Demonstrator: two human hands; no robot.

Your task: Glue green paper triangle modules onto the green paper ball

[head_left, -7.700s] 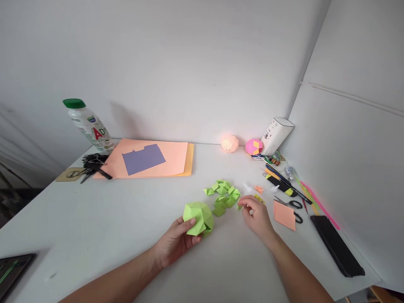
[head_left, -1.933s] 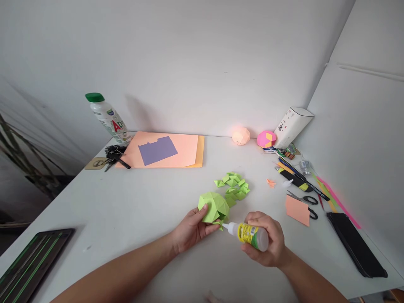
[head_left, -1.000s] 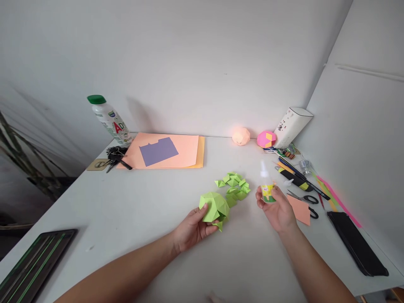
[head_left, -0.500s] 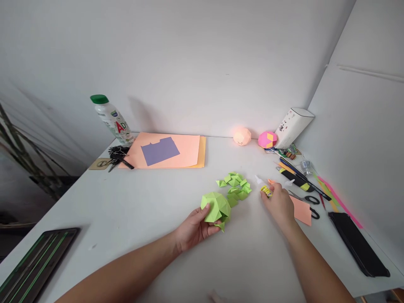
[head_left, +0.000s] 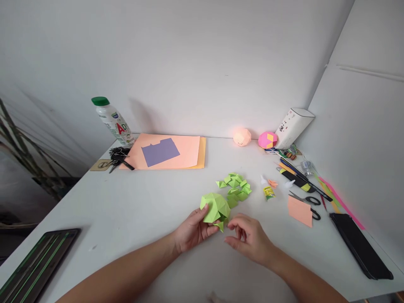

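Observation:
My left hand is closed around a partly built, faceted green paper ball, thumb on its near side. A triangular flap sticks out at the ball's lower right. Just right of that flap hovers my right hand, fingers curled and thumb apart, nothing seen between them. Several folded green paper pieces lie in a cluster behind the ball. To their right is a small glue bottle with a yellow label and white nozzle, beside some tiny orange paper bits.
Scissors, an orange paper square, a cutter and a black case lie on the right. Coloured sheets, keys and a bottle are back left. Two paper balls, one pink, stand by the wall.
My right hand has let go of the glue bottle and come left and nearer, beside the green ball. The bottle now stands free on the table. My left hand has barely moved.

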